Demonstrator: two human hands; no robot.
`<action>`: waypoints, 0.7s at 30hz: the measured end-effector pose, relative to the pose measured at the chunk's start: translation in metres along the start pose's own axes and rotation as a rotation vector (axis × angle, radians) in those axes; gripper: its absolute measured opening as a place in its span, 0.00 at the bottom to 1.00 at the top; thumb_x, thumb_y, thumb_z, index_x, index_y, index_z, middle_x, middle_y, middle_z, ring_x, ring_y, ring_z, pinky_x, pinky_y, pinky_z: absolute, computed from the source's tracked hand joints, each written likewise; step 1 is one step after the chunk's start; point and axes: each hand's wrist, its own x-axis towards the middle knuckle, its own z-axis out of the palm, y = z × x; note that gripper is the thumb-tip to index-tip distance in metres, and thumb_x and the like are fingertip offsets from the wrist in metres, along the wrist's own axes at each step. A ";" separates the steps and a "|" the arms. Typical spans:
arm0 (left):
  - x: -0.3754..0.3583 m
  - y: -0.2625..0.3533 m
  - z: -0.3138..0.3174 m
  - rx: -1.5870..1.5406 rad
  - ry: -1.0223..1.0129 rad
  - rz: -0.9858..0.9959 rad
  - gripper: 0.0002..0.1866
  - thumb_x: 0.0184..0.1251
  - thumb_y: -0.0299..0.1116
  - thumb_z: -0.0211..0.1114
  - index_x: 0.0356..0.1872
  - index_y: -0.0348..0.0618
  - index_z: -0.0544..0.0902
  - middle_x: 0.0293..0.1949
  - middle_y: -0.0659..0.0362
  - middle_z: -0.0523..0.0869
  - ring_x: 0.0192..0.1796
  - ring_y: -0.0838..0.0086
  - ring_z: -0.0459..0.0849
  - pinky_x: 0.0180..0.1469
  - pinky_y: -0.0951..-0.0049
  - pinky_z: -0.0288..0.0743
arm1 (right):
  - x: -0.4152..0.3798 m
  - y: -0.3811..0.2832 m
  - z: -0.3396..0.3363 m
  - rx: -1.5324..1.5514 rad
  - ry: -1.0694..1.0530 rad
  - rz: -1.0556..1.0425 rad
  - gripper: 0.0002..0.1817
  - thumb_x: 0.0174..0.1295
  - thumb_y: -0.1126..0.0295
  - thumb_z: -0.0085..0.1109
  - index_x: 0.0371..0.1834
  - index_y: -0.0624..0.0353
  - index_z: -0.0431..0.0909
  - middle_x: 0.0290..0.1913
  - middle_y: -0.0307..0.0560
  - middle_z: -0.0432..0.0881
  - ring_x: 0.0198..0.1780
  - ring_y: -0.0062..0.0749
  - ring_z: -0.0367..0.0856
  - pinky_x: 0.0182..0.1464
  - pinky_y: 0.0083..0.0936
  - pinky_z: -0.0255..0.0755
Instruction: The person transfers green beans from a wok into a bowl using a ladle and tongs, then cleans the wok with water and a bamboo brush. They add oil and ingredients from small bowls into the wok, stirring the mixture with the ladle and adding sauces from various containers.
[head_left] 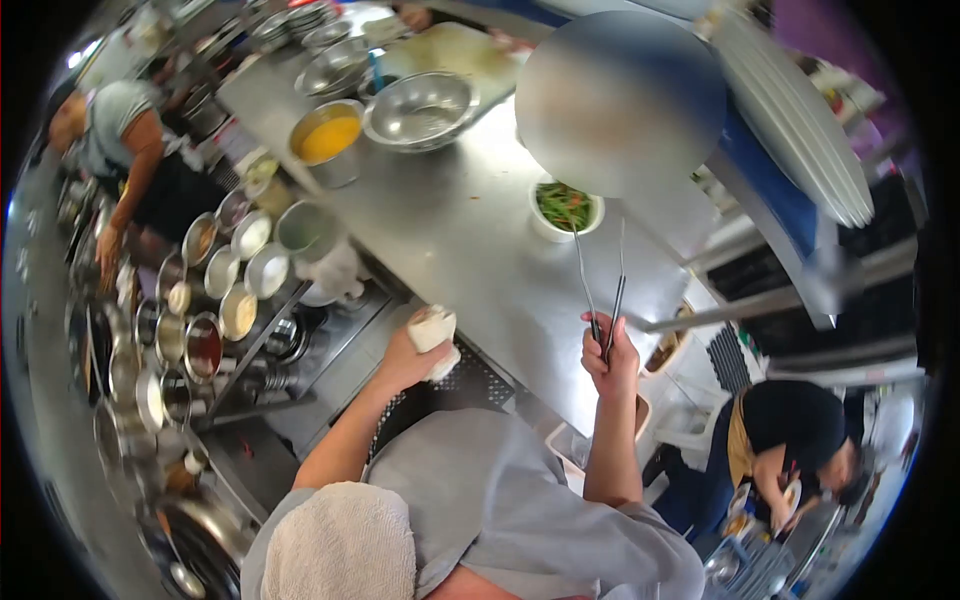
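Note:
My right hand (611,362) is closed around the black handles of a pair of metal tongs (584,272). The two arms of the tongs stand apart and point away from me. One tip reaches the near rim of a white bowl (553,234) on the steel table; the other ends just right of it. Green cut vegetables with some orange-red bits (563,205) fill this bowl. Beside the table's near edge, my left hand (408,358) grips a folded white cloth (432,331), with the fingers partly hidden behind it.
The steel worktable (430,235) bears a pot of yellow liquid (327,133) and a metal mixing bowl (421,110). Several ingredient containers (238,312) stand at left. A co-worker (135,150) is at far left, another (790,430) at lower right. Stacked plates (790,110) sit upper right.

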 end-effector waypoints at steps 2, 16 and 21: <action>-0.047 -0.018 -0.033 -0.553 -0.079 -0.322 0.30 0.66 0.32 0.63 0.67 0.29 0.67 0.59 0.43 0.80 0.60 0.56 0.81 0.61 0.62 0.77 | 0.038 0.012 0.023 -0.001 -0.136 0.122 0.35 0.74 0.41 0.39 0.56 0.69 0.71 0.23 0.37 0.66 0.13 0.15 0.51 0.15 0.17 0.46; -0.402 -0.118 -0.043 -1.674 1.110 0.042 0.22 0.68 0.29 0.62 0.60 0.30 0.73 0.53 0.43 0.83 0.51 0.61 0.87 0.55 0.63 0.82 | 0.042 0.333 0.327 -0.566 -1.189 1.263 0.28 0.73 0.53 0.45 0.67 0.64 0.68 0.31 0.40 0.71 0.17 0.18 0.56 0.19 0.16 0.52; -0.533 -0.051 0.003 -1.536 1.319 -0.229 0.26 0.62 0.35 0.70 0.59 0.34 0.76 0.49 0.50 0.86 0.48 0.67 0.86 0.49 0.67 0.81 | -0.139 0.459 0.383 -0.923 -1.630 1.423 0.24 0.73 0.55 0.50 0.61 0.63 0.73 0.28 0.41 0.74 0.17 0.18 0.62 0.16 0.17 0.52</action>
